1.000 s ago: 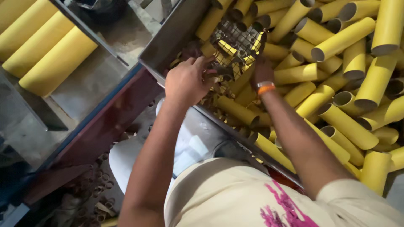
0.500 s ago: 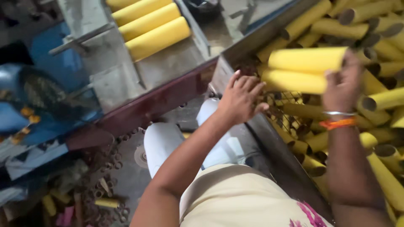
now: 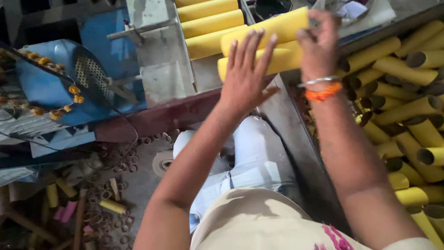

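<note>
My right hand [image 3: 319,44] grips the right ends of two yellow cardboard tubes [image 3: 277,28] and holds them level above the grey metal tray [image 3: 159,69]. Fingers spread, my left hand [image 3: 245,76] rests flat against the front of the lower tube [image 3: 282,60]. A silver bangle and an orange thread band circle my right wrist. Three more yellow tubes [image 3: 210,21] lie side by side on the tray just left of the held ones.
A bin of many loose yellow tubes [image 3: 407,111] fills the right side. A blue machine housing [image 3: 60,88] with a perforated guard stands at left. Cardboard rings and tube offcuts [image 3: 111,203] litter the floor below. My knees in pale trousers show between.
My right hand has carried the tubes from the bin on the right leftward to the tray. My left hand has gone from bare to pressing against them. The view has swung left.
</note>
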